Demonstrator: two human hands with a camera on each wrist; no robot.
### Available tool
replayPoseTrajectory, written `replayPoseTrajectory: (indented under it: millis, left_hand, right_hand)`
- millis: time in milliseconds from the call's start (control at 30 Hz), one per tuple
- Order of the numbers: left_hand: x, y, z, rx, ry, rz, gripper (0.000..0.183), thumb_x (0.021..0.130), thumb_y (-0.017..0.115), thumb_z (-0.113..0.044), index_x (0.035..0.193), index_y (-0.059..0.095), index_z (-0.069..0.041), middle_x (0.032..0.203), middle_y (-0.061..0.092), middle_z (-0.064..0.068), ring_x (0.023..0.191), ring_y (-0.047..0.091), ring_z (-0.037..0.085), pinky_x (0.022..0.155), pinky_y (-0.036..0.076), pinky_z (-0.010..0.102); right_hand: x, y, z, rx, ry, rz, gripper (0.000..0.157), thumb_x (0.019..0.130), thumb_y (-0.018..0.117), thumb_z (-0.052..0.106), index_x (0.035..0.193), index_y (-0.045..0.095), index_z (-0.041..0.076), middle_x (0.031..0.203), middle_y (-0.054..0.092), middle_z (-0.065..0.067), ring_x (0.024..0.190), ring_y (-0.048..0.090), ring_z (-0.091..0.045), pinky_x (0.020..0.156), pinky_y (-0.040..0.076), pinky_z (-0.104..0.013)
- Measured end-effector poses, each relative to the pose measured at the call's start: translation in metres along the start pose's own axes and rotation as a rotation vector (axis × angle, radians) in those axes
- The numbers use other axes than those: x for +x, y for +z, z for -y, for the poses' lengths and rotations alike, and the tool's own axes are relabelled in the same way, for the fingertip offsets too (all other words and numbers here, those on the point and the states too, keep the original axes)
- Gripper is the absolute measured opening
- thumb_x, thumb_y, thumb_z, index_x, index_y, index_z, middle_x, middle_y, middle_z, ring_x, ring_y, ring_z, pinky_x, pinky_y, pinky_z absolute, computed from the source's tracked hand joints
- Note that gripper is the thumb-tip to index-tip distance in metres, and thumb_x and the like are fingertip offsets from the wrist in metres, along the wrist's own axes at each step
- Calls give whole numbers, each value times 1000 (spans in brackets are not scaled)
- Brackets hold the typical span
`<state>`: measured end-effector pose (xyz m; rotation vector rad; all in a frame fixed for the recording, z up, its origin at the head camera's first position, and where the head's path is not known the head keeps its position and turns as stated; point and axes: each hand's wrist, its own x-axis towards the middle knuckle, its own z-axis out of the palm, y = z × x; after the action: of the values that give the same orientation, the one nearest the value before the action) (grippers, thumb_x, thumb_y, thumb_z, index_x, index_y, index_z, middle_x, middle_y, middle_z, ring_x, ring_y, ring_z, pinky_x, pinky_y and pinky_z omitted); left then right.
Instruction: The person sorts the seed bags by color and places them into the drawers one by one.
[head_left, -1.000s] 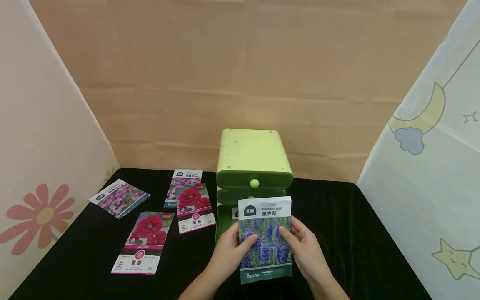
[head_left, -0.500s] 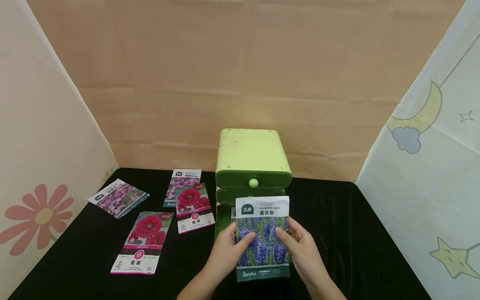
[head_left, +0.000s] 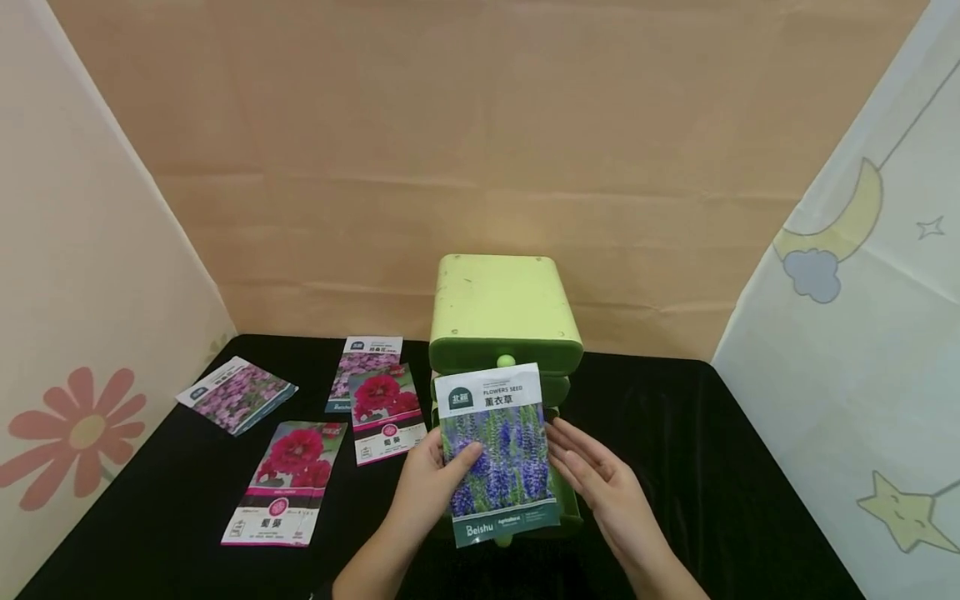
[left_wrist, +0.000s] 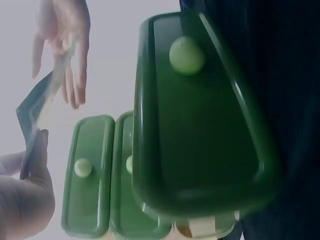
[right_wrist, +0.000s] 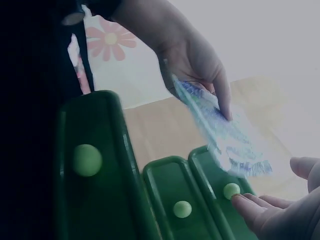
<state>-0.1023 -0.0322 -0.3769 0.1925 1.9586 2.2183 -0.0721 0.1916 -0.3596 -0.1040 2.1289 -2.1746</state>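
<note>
My left hand (head_left: 420,487) pinches a seed packet (head_left: 498,454) by its left side, thumb across the front. The packet has a white top band, purple-blue flower spikes and a dark green foot, and it tilts slightly. My right hand (head_left: 611,500) is beside the packet's right edge with fingers extended; in the right wrist view a gap separates the fingers (right_wrist: 262,202) from the packet (right_wrist: 220,125). Behind and below stands a small green drawer cabinet (head_left: 506,300). Its lowest drawer (left_wrist: 200,125) is pulled out, mostly hidden under the packet in the head view.
On the black cloth (head_left: 172,517) to the left lie two red-flower seed packets, one nearer (head_left: 285,483) and one farther (head_left: 387,414). The farther one overlaps a pink-flower packet (head_left: 363,367). More pink-flower packets (head_left: 238,396) lie at the far left. Fabric walls enclose the sides.
My right hand has let go of the seed packet, and its fingers have straightened. My left hand has carried the packet left and slightly up, tilting it; more of the pulled-out drawer shows.
</note>
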Motion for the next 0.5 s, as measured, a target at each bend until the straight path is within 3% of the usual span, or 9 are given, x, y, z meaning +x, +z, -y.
replayPoseTrajectory:
  millis: [67,233,500]
  left_hand:
    - [2,-8,-3,-29,-44,22,48,95,62,-19,133,48,7,110,69,22,88,72,22,75,59,32]
    - [6,-26,-6,-79,-127,133,51,97,59,-22,137,44,6,114,69,18,92,71,17,81,58,30]
    - [9,-33,8,-227,-264,321,49,99,53,-20,134,39,11,99,71,2,87,71,11,80,58,28]
  right_hand:
    - [-2,-3,-3,0,3,48,53,103,47,21,147,32,-4,151,36,-24,121,54,0,101,45,-21]
    - [-12,-13,-16,10,116,182,57,104,43,27,147,28,-8,150,36,-27,121,56,-2,102,45,-24]
    - [-28,-16,-54,92,320,376,54,103,46,25,134,41,-19,129,58,-26,117,62,-27,96,52,-36]
